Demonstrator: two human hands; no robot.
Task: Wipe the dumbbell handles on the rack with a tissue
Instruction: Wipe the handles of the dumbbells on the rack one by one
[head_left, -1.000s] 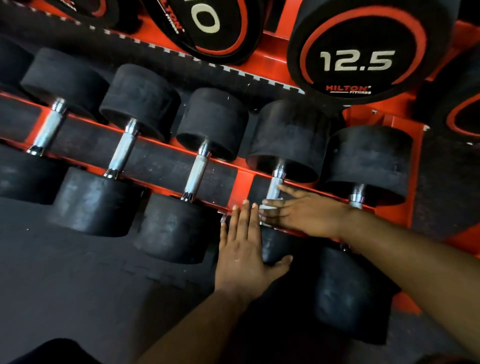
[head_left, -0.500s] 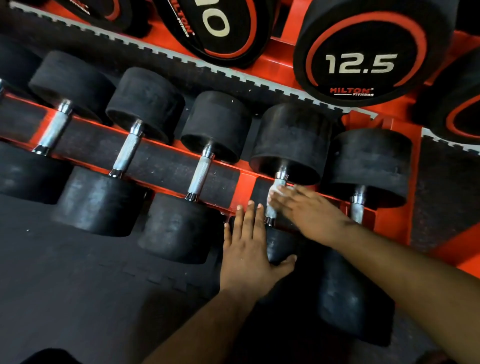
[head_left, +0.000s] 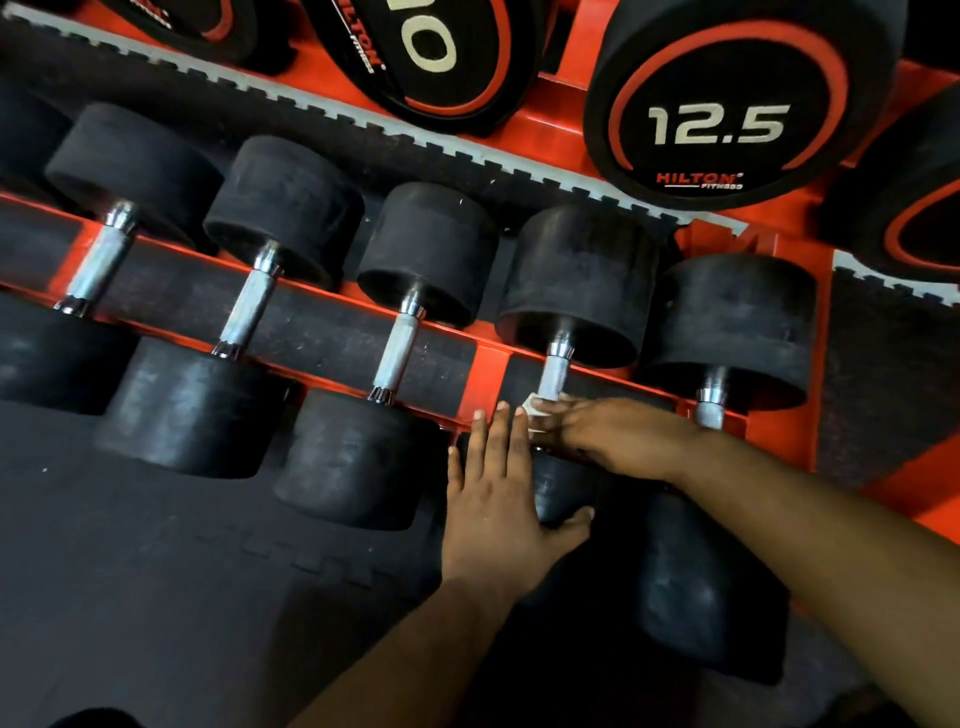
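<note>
Tissue (head_left: 535, 410), white and crumpled, is pressed against the lower end of a chrome handle (head_left: 555, 375) by the right hand (head_left: 615, 441), whose fingers are laid across the bar; whether they curl round it cannot be told; the left hand (head_left: 501, 499) is laid flat with fingers straight on the front head (head_left: 558, 488) of the same dumbbell, its thumb spread along the rubber, nothing being gripped; this dumbbell is the fourth fully seen from the left on the rack's lower tier, near the right end of the red rack (head_left: 485, 382); three more chrome-handled dumbbells are ranged to its left across the front rail and one to its right; a 12.5 dumbbell (head_left: 727, 98) is seated on the upper tier; dark floor matting (head_left: 156, 571) is seen below the front edge
</note>
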